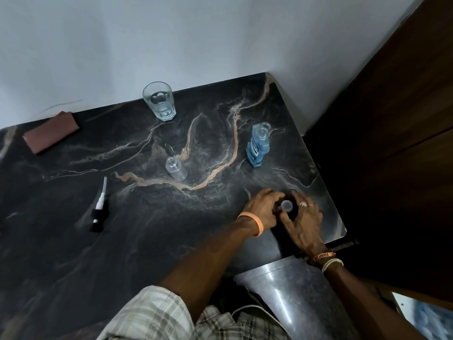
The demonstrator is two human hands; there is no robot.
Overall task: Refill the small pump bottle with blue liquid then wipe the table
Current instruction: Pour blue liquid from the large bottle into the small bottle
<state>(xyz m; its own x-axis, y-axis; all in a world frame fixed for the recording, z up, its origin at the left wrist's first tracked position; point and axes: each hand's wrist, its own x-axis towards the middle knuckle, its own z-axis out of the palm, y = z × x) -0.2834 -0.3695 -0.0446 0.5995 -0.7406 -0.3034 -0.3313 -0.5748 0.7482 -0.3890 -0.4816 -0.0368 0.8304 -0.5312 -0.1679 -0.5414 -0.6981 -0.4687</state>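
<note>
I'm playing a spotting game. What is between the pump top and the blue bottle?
In the head view, the small clear bottle stands between the pump top and the blue bottle, open and seemingly empty, on the dark table.

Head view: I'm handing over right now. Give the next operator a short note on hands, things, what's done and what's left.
Hands: left hand and right hand both grip a small dark piece with a pale round top, near the right edge of the table.
Things: blue bottle upright, uncapped; small bottle upright, open, looks empty; pump lying at left; cloth far left at the back.
Done: both bottles opened.
Left: pour, refit pump, wipe.
</note>
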